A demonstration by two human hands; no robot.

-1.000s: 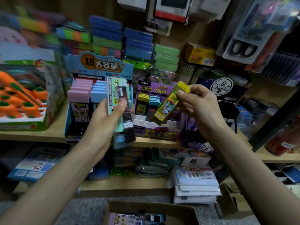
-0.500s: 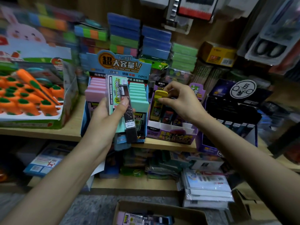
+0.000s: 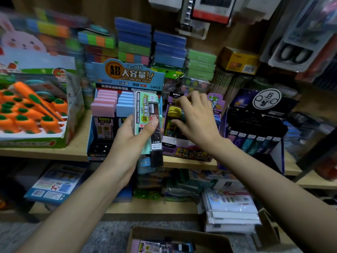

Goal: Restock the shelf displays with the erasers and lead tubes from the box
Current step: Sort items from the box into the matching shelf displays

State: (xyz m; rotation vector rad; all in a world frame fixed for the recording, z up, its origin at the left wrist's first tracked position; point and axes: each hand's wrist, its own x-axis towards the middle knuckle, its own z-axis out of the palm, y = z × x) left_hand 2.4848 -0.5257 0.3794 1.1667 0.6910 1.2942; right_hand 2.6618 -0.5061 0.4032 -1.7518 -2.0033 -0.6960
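Observation:
My left hand point(image 3: 131, 143) grips two items side by side in front of the blue display point(image 3: 127, 73): a mint-green lead case point(image 3: 143, 110) and a slim black lead tube point(image 3: 156, 137), with the thumb pressed across both. My right hand point(image 3: 198, 121) reaches into the purple display point(image 3: 184, 152). Its curled fingers and thumb lie round a yellow-capped lead tube point(image 3: 174, 111) standing upright in the left slot. The cardboard box point(image 3: 182, 234) sits on the floor below, with several packs inside.
A carrot eraser tray point(image 3: 36, 114) stands at the left of the wooden shelf point(image 3: 78, 143). A black tube display point(image 3: 255, 125) stands at the right. Stacked sticky-note packs point(image 3: 133, 42) fill the back. Paper packs point(image 3: 229, 212) lie on the lower shelf.
My right hand carried the yellow-capped tube from mid-air down into the purple display's left slot and sank lower over it. The left hand kept its two items nearly still.

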